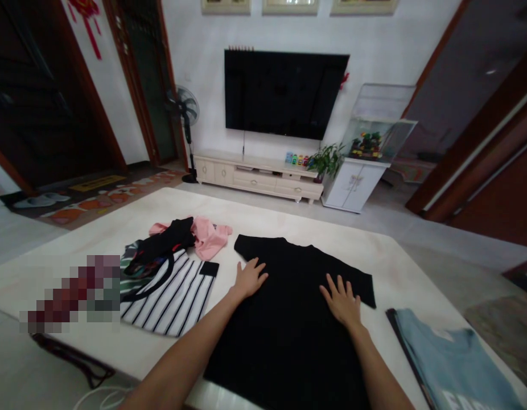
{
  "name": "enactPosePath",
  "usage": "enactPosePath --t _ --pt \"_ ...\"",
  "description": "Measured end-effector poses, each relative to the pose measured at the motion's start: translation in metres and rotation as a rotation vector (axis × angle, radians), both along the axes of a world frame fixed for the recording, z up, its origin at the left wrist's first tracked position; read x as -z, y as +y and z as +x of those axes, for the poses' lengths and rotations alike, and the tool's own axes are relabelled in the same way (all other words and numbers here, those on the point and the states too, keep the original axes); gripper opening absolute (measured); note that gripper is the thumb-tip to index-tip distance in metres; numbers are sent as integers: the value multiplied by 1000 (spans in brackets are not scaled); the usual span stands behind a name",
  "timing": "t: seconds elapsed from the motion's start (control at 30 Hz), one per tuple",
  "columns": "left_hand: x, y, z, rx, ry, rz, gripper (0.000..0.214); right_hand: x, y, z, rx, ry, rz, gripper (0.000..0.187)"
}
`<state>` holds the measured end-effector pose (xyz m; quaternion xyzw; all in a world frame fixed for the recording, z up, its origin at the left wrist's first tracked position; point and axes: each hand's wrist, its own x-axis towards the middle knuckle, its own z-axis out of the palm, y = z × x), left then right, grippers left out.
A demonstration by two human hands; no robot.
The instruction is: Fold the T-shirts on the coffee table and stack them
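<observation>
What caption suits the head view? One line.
Left hand and right hand flat on black shirt spread on table.

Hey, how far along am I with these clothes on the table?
Looks done: the blue-grey T-shirt lies folded at the right. In hand: the black T-shirt is spread flat, unfolded, with the left hand and right hand pressed open on it. Left to do: the striped shirt and pink garment, heaped.

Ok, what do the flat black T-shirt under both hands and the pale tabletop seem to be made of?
Black short-sleeved T-shirt: soft knit fabric, probably cotton jersey, matte; it lies limp and flat with no sheen under the left hand and right hand. Pale tabletop: hard and smooth with faint mottling, possibly stone or laminate; the view cannot settle which.
</observation>
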<state>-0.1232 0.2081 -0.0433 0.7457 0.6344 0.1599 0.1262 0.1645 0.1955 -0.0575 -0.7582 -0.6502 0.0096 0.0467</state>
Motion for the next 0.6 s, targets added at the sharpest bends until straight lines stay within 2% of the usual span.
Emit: enactPosePath --t 0.13,0.2,0.3,0.4,0.5,0.6 --pt "-5 30 -25 -438 -150 91 50 4 5 8 -4 -38 -16 58" --pt "-8 44 -38 -572 -222 80 50 5 4 8 -9 -57 -18 58" --pt "-9 59 -48 -551 -281 46 27 6 3 6 -5 -92 -10 58" --pt "-9 67 -46 -428 -392 47 6 7 4 7 -3 -96 -3 58" --pt "-8 71 -40 -360 -513 75 1 7 5 7 -6 -72 -3 59" --pt "-7 75 -41 -377 -602 102 10 5 5 6 -1 -64 -10 59"
